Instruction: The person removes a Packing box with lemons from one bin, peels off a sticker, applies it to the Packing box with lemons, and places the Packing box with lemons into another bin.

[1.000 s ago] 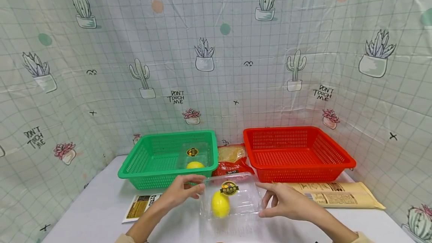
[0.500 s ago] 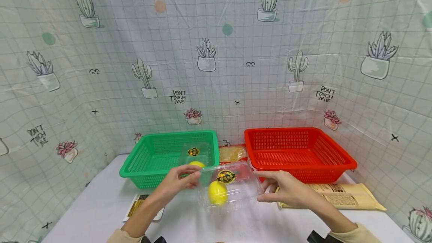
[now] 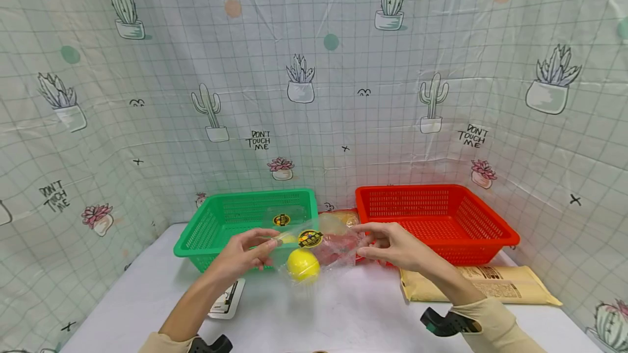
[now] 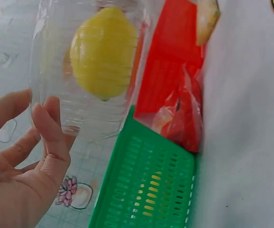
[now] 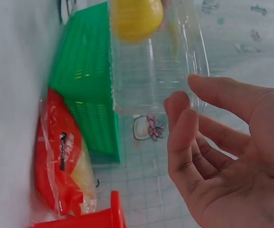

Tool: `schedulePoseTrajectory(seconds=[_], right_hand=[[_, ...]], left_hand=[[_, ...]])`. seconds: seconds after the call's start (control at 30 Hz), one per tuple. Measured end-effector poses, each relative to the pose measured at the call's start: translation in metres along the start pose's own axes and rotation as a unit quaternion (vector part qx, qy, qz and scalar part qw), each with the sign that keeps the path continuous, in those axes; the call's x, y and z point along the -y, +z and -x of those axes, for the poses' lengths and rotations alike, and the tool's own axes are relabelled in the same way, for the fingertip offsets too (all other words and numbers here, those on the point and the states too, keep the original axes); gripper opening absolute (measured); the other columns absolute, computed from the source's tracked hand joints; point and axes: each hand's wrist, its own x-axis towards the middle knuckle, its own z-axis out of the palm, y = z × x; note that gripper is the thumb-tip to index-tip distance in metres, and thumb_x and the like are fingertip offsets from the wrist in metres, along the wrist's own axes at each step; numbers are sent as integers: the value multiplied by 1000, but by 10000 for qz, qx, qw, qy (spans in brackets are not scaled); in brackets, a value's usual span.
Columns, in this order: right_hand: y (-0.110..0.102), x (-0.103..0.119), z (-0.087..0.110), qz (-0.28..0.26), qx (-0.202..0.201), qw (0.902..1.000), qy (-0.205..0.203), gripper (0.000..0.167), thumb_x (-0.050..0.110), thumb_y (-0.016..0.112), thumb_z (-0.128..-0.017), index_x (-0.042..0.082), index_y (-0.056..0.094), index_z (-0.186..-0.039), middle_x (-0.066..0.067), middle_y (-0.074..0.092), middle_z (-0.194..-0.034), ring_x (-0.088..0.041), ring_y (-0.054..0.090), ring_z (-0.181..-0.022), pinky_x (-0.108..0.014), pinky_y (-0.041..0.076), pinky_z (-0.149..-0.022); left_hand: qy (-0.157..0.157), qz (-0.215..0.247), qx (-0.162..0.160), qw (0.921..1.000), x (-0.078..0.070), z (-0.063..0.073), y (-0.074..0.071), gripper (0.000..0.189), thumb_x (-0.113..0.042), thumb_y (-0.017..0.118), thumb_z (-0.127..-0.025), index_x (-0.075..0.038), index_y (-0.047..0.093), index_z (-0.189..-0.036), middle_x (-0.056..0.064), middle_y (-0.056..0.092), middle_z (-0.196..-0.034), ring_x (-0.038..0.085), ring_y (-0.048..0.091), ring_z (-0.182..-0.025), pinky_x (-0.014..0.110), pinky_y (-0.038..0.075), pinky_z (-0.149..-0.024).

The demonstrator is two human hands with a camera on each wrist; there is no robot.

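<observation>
A clear plastic fruit box (image 3: 333,249) with a black-and-gold sticker hangs above the table, tilted, between both hands. Inside it a lemon (image 3: 303,265) lies toward the left end. My left hand (image 3: 247,252) pinches the box's left end between thumb and fingers, as the left wrist view also shows at the box edge (image 4: 44,71). My right hand (image 3: 392,244) pinches the opposite end; in the right wrist view thumb and fingertips meet at its rim. Behind the box, the green basket (image 3: 216,263) holds a similar clear box (image 3: 299,215) with a sticker.
A red basket (image 3: 436,252) stands at the back right. Between the baskets lies a red-and-clear food packet (image 5: 61,156), partly covered by the held box. A long beige packet (image 3: 490,285) lies front right, and a white-and-black flat packet (image 3: 228,298) lies by the left forearm.
Both hands have raised the fruit box and carried it forward and slightly left, toward the green basket. The lemon stays at its left end.
</observation>
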Motion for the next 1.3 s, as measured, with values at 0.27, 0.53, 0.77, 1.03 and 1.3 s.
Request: schedulePoseTrajectory(seconds=[0.27,0.53,0.77,1.03,1.3], right_hand=[[14,-2,-31,-442,-345,9982,208,50,21,71,-91,2,56,-135,-17,70,-101,-14,64,-73,-24,53,-62],[31,0,-61,-970,-819,9912,384,47,20,69,-92,6,56,-135,-14,72,-94,-15,59,-65,-24,50,-57],[47,5,-87,-1539,-1229,9788,564,49,16,67,-93,4,54,-138,-21,72,-104,-28,70,-80,-32,59,-70],[66,16,-112,-1623,-1426,9736,733,58,24,66,-94,4,47,-144,-16,69,-117,-35,70,-96,-33,60,-77],[80,23,-136,-1645,-1183,9755,852,69,39,72,-88,13,46,-147,-8,58,-139,-33,71,-92,-47,48,-104]], left_hand=[[65,-106,63,9999,-3,10,-18,53,-35,65,-94,-16,52,-142,18,53,-143,25,68,-86,29,53,-70],[43,112,-44,9999,-3,18,-30,59,-29,66,-94,-14,44,-147,22,46,-148,20,70,-83,27,55,-68],[32,245,-171,9995,-4,22,-37,61,-25,64,-96,-16,39,-150,21,41,-152,17,70,-83,25,57,-72],[81,133,-529,9985,-2,21,-44,66,-28,63,-96,-13,33,-153,25,25,-157,12,72,-83,24,57,-75],[27,-10,-862,9963,-2,14,-54,73,-32,65,-95,-13,28,-155,23,26,-156,9,71,-85,21,57,-78]])
